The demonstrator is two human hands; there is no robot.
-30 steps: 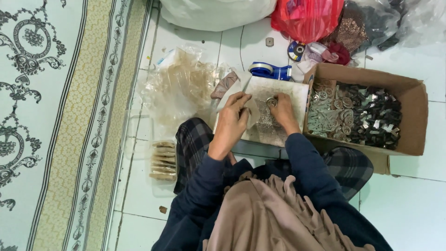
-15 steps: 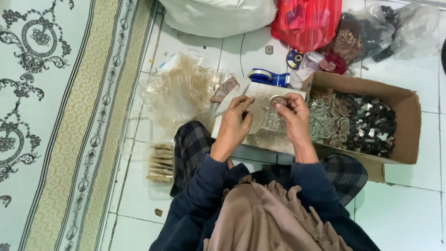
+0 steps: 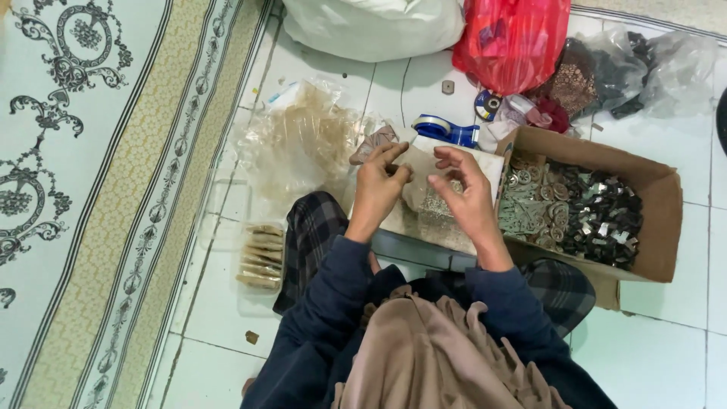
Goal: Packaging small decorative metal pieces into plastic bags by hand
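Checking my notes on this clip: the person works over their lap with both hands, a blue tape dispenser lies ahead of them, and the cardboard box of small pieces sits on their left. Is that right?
One detail is wrong. In the head view the cardboard box sits on the person's right, beside the right hand, not on their left. The rest holds: both hands, with the left hand, work over the lap, and the blue tape dispenser lies ahead.

right hand now off the packet
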